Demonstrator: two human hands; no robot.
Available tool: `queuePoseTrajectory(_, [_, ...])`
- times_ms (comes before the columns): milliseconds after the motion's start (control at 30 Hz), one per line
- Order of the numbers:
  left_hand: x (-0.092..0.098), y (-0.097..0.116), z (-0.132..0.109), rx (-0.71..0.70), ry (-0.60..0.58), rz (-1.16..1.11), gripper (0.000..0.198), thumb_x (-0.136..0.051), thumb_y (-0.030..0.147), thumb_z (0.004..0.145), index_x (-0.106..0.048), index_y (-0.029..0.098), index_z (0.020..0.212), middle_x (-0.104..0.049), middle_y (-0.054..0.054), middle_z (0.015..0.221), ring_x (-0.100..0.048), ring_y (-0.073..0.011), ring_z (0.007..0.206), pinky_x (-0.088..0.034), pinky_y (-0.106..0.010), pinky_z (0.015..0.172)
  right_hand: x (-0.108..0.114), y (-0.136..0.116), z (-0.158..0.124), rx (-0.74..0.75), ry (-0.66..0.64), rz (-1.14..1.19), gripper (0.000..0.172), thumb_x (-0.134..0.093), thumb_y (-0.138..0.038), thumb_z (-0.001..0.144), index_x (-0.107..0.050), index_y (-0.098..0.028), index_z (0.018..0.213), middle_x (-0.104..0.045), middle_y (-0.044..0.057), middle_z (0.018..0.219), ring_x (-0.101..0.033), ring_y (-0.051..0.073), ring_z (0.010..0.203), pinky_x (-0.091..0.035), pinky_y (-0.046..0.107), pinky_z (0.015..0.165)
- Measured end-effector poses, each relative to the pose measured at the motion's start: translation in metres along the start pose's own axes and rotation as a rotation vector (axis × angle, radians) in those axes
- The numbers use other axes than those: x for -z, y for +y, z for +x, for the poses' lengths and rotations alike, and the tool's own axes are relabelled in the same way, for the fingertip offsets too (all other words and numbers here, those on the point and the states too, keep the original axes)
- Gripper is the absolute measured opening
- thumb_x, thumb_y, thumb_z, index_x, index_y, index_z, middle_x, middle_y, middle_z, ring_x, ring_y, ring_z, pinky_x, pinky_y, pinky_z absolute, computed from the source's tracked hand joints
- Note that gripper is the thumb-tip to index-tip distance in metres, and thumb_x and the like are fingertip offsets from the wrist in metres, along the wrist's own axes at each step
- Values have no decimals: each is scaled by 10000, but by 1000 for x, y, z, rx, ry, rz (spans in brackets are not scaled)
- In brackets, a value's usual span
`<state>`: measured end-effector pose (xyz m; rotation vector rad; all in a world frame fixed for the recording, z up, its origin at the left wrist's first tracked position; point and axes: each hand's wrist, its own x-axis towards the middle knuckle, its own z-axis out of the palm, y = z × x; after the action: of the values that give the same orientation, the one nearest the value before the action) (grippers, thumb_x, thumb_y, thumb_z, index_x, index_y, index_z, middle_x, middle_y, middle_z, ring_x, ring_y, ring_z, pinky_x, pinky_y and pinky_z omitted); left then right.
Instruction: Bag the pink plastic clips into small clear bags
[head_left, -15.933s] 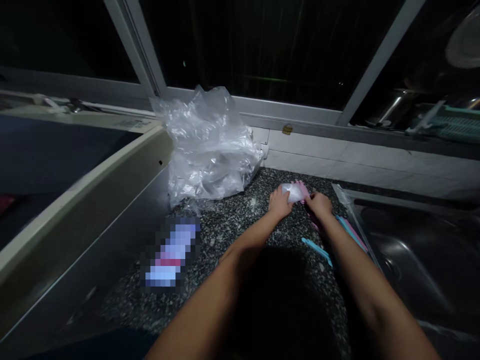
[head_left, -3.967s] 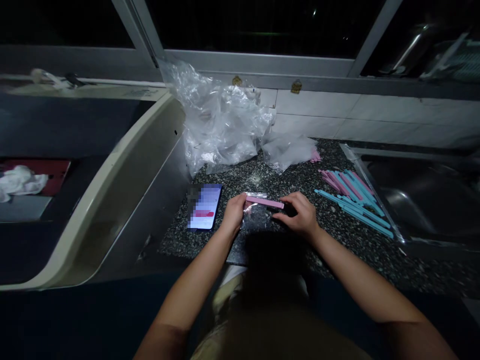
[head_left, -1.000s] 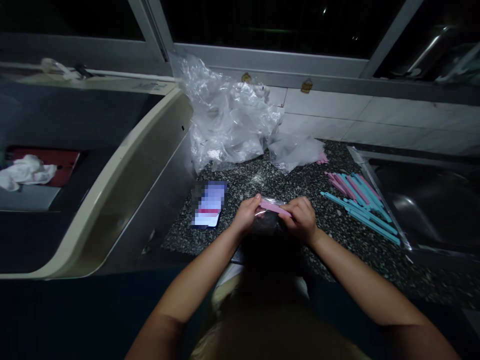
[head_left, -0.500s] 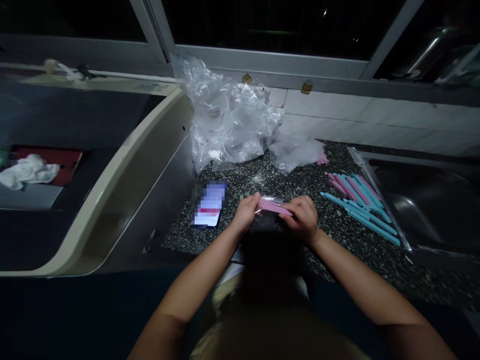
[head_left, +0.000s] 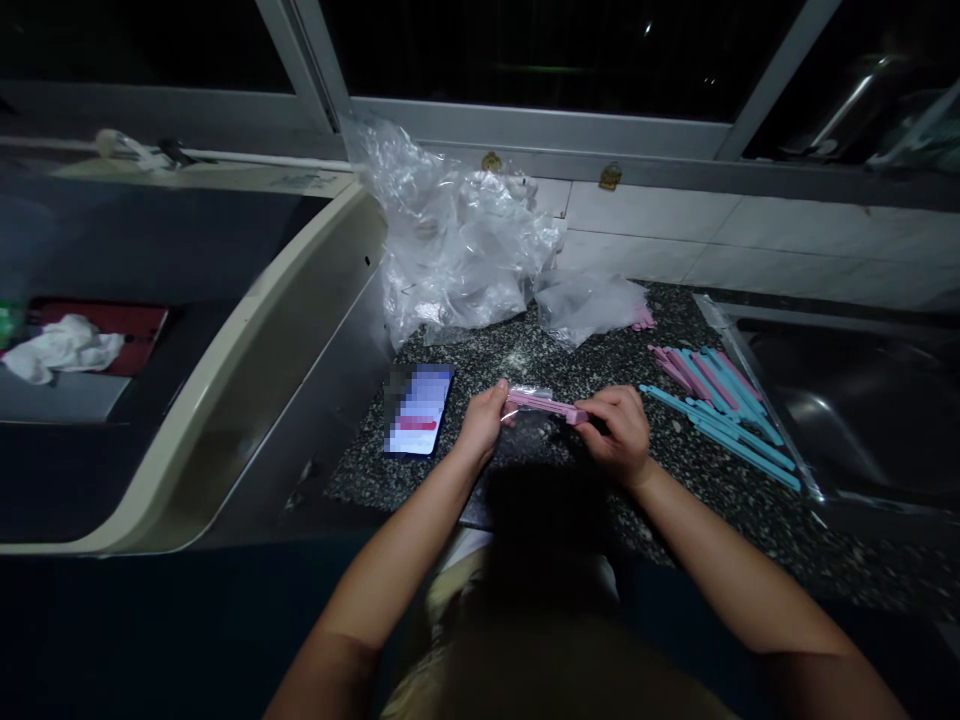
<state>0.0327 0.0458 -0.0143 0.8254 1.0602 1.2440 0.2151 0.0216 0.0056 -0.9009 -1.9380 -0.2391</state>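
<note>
Head view, the strip: We see a pink strip (head_left: 546, 406) held just above the near part of the counter. Its long axis runs left to right and its right end sits a little lower in the frame. A small clear bag (head_left: 529, 392) is caught along its left half.
Left hand: The left hand (head_left: 484, 420) pinches the strip's left end and the bag's edge between thumb and fingers, with the forearm reaching in from the lower left.
Right hand: The right hand (head_left: 619, 432) is curled around the strip's right end, knuckles up, with the forearm coming in from the lower right.
Counter: On the speckled dark stone countertop (head_left: 675, 480) we find a phone (head_left: 416, 410) just left of the hands. A loose pile of pink and blue strips (head_left: 720, 400) lies to the right, near the steel sink (head_left: 862, 400).
Room: A large crumpled plastic bag (head_left: 450, 250) and a smaller bag (head_left: 589, 300) lie against the white tiled wall under a dark window (head_left: 540, 125). The light is dim.
</note>
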Motion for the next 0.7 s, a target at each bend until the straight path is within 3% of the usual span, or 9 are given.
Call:
queuePoseTrajectory(233, [2, 0, 4, 15, 52, -83, 423, -603, 525, 675, -487, 142, 536, -432, 50, 422, -363, -52, 383, -294, -193, 417, 4, 8, 1, -8, 107, 29, 114, -571, -232, 771, -596, -222, 882, -546, 31, 716, -515, 174, 690, -415, 337, 617])
queuePoseTrajectory(700, [1, 10, 2, 67, 89, -178, 425, -625, 509, 672, -465, 139, 535, -389, 64, 406, -341, -39, 366, -310, -185, 393, 3, 12, 0, -245, 153, 260, 88, -543, -266, 796, -582, -205, 846, -575, 47, 798, -566, 176, 763, -487, 355, 684])
